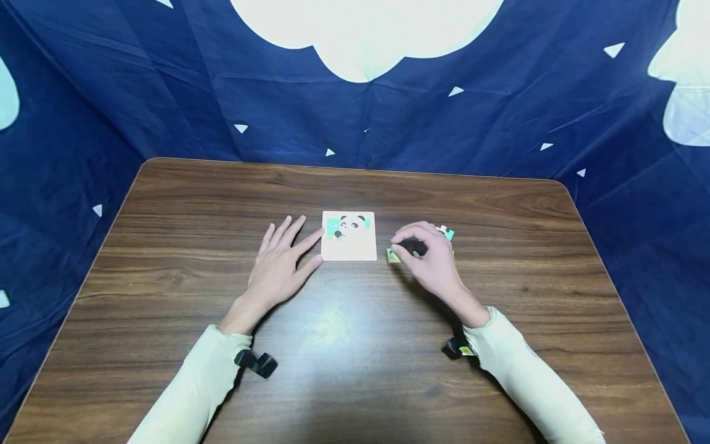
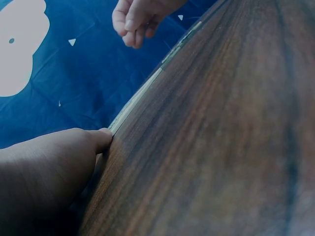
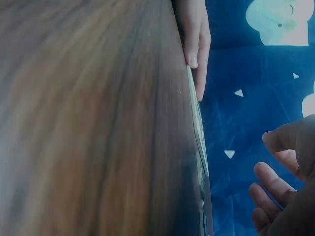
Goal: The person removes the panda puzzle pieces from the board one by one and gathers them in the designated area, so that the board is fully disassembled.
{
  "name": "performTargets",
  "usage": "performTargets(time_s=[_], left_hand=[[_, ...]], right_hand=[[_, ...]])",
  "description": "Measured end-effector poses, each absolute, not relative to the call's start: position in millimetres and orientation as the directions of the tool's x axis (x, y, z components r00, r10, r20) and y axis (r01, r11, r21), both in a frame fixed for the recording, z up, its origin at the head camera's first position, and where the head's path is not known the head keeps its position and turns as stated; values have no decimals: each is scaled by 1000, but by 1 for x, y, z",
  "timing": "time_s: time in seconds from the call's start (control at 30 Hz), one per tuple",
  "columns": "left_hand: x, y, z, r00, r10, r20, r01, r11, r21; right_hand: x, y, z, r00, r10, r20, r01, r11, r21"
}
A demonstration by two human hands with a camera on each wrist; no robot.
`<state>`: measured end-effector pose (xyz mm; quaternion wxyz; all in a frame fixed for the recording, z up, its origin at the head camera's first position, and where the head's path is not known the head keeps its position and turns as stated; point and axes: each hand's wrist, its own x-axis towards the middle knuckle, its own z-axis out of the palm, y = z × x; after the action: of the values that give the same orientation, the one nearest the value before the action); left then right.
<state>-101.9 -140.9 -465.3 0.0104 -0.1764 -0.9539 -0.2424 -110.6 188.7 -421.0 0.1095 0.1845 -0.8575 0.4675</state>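
- Two hands on wooden bench (image 1: 499,259).
- L hand (image 1: 280,262): flat, fingers spread, tips touching left edge of panda puzzle board (image 1: 349,236) at bench centre.
- R hand (image 1: 429,256): fingers curled, pinching a puzzle piece (image 1: 393,255) just right of board.

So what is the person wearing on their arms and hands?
Both arms are in long, pale cream sleeves that end at the wrists. The left hand and right hand are bare, with no gloves. A small black clip-like device sits at the left cuff, and a similar black one with a yellowish tag at the right cuff.
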Motion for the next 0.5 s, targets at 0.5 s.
performTargets(time_s=[0.5], left_hand=[[-102,-141,-466,-936,335,110,347,819,457]], right_hand=[[-112,213,-430,-924,-232,304,-383,554,-739]])
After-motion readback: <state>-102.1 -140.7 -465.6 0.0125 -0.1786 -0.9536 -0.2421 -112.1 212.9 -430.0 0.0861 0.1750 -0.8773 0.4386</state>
